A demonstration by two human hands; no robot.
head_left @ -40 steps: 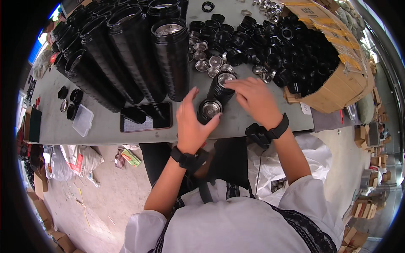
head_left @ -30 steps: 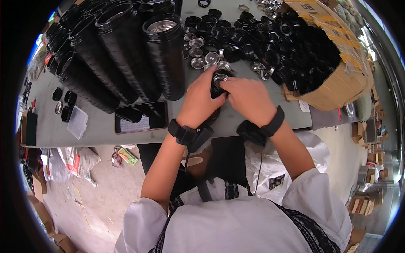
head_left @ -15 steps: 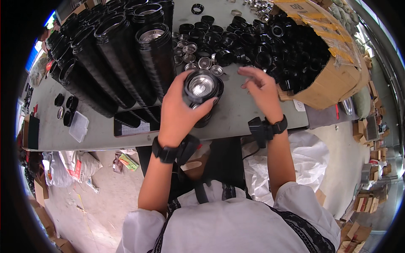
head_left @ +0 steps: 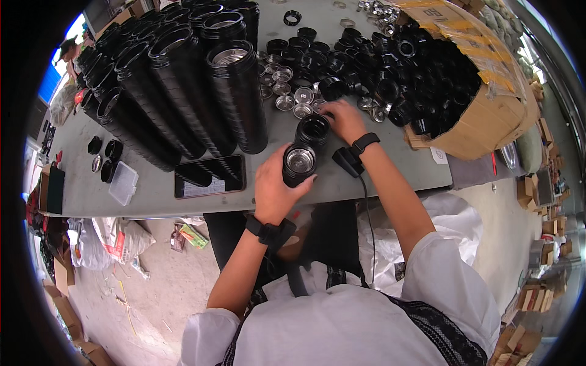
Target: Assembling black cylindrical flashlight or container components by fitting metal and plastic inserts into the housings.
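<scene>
My left hand (head_left: 273, 186) is wrapped round a black cylinder (head_left: 293, 179) with a shiny silver metal cup (head_left: 300, 160) set in its open top. Right behind it stands another black cylinder (head_left: 313, 130) with a dark open mouth. My right hand (head_left: 345, 121) reaches in beside that second cylinder, its fingers bent together at the edge of a group of loose silver cups (head_left: 303, 96). What those fingertips grip, if anything, is too small to make out.
Tall black tubes (head_left: 241, 91) stand packed at the left, a phone (head_left: 210, 177) at their foot. Black rings (head_left: 342, 61) spill from a cardboard box (head_left: 488, 122) at the right. A clear plastic lid (head_left: 124, 183) and several small rings lie at the far left.
My left hand has brought its cylinder nearer to me, uncovering the one behind. My right hand, before raised with fingers spread, has moved left to the silver cups and closed its fingers.
</scene>
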